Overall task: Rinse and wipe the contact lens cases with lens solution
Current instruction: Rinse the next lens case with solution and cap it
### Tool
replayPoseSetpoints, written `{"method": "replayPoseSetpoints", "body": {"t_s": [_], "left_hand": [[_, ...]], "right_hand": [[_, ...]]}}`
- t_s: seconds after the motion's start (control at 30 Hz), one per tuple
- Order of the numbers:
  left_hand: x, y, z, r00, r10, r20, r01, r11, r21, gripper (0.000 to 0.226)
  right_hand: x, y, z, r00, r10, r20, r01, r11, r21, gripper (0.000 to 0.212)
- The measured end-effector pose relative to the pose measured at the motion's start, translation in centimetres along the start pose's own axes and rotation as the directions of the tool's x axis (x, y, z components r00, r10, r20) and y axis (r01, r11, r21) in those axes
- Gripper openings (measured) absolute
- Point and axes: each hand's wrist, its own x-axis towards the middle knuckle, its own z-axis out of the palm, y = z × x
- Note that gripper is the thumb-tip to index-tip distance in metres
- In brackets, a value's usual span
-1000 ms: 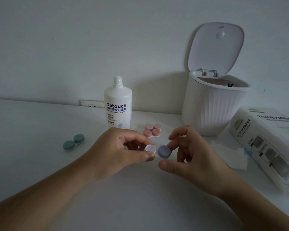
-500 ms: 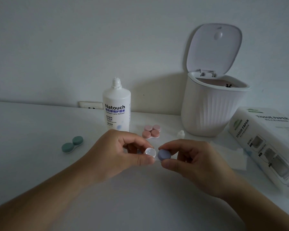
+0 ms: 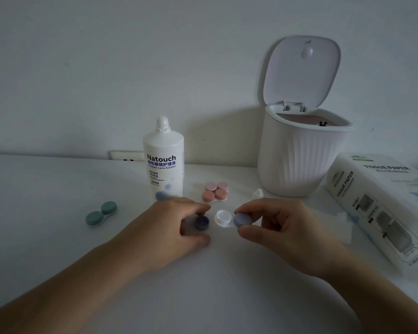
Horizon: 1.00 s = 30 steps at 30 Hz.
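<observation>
My right hand pinches a contact lens case by its lilac-capped side. The case's other well is uncapped, white and faces up just above the table. A dark blue cap lies open side up on the table beside it. My left hand curves around this cap, index finger above and thumb below, with a gap at the thumb. The lens solution bottle stands uncapped behind my left hand. A green case lies at the left, and two pink cases sit behind the hands.
A white ribbed bin with its lid up stands at the back right. A tissue box lies at the right, with a loose tissue beside it. The bottle's small cap rests near the bin.
My left hand has let go of the case and drawn left; the dark blue cap now lies on the table. My right hand has closed on the lilac cap and holds the case alone.
</observation>
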Motion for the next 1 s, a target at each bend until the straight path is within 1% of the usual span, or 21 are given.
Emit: {"method": "replayPoseSetpoints", "body": {"t_s": [0.13,0.37,0.43,0.53,0.63,0.73,0.83,0.9,1.0], "left_hand": [[0.3,0.1,0.4,1.0,-0.015,-0.004,0.015,1.0,0.015,0.026],[0.4,0.1,0.5,0.998,0.022,-0.058,-0.022,1.0,0.001,0.032],[0.3,0.1,0.1,0.991,0.034,-0.129,-0.042,0.998,-0.054,0.032],[0.0,0.6,-0.3,0.972,0.08,-0.219,-0.115,0.982,-0.151,0.028],[-0.1,1.1,-0.3,0.964,0.098,-0.246,-0.174,0.934,-0.311,0.016],[0.1,1.2,-0.3,0.963,0.041,-0.267,-0.161,0.88,-0.446,0.009],[0.1,1.1,-0.1,0.96,-0.003,-0.28,-0.155,0.829,-0.537,0.029],[-0.1,1.2,0.1,0.965,0.016,-0.263,-0.163,0.82,-0.549,0.032],[-0.1,1.4,0.4,0.973,0.047,-0.225,-0.158,0.848,-0.506,0.032]], "right_hand": [[0.0,-0.1,0.0,1.0,-0.004,0.008,0.004,1.0,0.012,0.019],[-0.1,-0.2,0.0,1.0,0.016,0.019,-0.017,1.0,0.021,0.02],[-0.1,-0.1,-0.1,1.0,0.019,0.019,-0.02,0.999,0.031,0.019],[0.0,-0.1,-0.1,1.0,0.019,0.023,-0.02,0.999,0.046,0.017],[0.0,0.0,-0.1,0.999,0.024,0.027,-0.025,0.999,0.043,0.019],[-0.1,-0.1,0.0,0.999,0.033,0.038,-0.034,0.999,0.033,0.021],[-0.2,-0.3,0.1,0.998,0.032,0.045,-0.033,0.999,0.023,0.025],[-0.2,-0.5,0.2,0.998,0.038,0.05,-0.039,0.999,0.024,0.024],[-0.2,-0.7,0.2,0.997,0.045,0.055,-0.046,0.999,0.016,0.023]]}}
